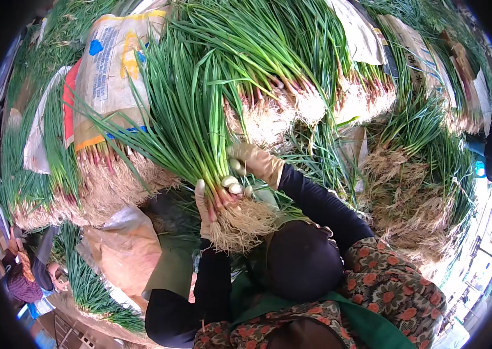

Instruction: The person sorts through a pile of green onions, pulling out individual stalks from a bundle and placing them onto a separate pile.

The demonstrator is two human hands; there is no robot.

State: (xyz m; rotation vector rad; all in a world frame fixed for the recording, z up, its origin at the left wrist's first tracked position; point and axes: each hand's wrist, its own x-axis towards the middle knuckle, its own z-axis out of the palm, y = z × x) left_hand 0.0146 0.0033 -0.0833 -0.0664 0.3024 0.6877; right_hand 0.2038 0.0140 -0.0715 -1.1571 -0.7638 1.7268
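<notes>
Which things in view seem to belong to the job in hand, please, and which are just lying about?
Seemingly in the job:
- onion bunch, gripped in left hand
- right hand, at its stalks

Apparently just lying about:
- printed sack, over other onions
- orange sheet
- white sack

Left of my cream-gloved left hand (204,214) I've a narrow dark gap (175,208); packed green-leaved bundles with shaggy pale roots (275,116) block me ahead.
</notes>
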